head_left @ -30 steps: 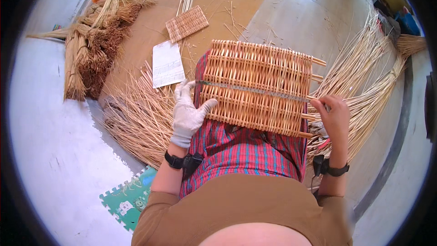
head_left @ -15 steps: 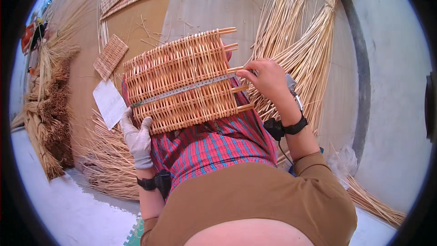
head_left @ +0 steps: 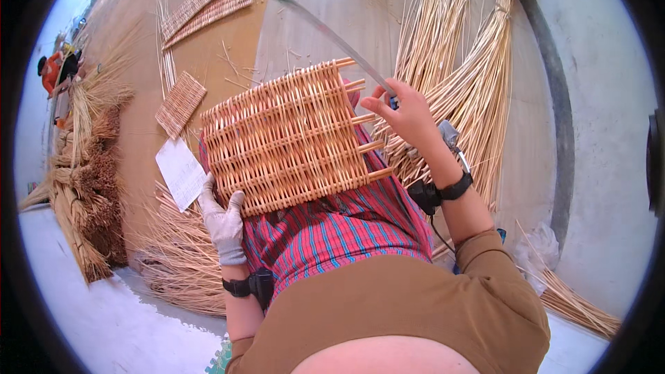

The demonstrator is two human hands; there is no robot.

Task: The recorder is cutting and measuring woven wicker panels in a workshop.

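A woven wicker panel (head_left: 287,140) lies across my lap on checked red and blue cloth (head_left: 339,225), its bare rod ends sticking out on the right. My left hand (head_left: 223,225), in a pale glove, grips the panel's lower left corner, with the thumb on top and the fingers hidden below. Beyond the panel's right edge, my bare right hand (head_left: 405,112) is closed on a tape measure. The extended blade (head_left: 332,36), blurred, slants up and to the left from that hand, clear of the panel. The case is mostly hidden by the fingers.
Long bundles of peeled rods (head_left: 478,90) lie at the right. Smaller woven panels (head_left: 181,104) and a written paper sheet (head_left: 181,173) are on the floor at left. Loose rods (head_left: 183,260) spread beside my left arm, and brown bundles (head_left: 90,187) stack farther left. A person (head_left: 52,73) is at the far left.
The tape blade has lifted off the panel, where it lay stretched across, and now swings in the air. My right hand has risen slightly to the right. My left hand still holds the corner.
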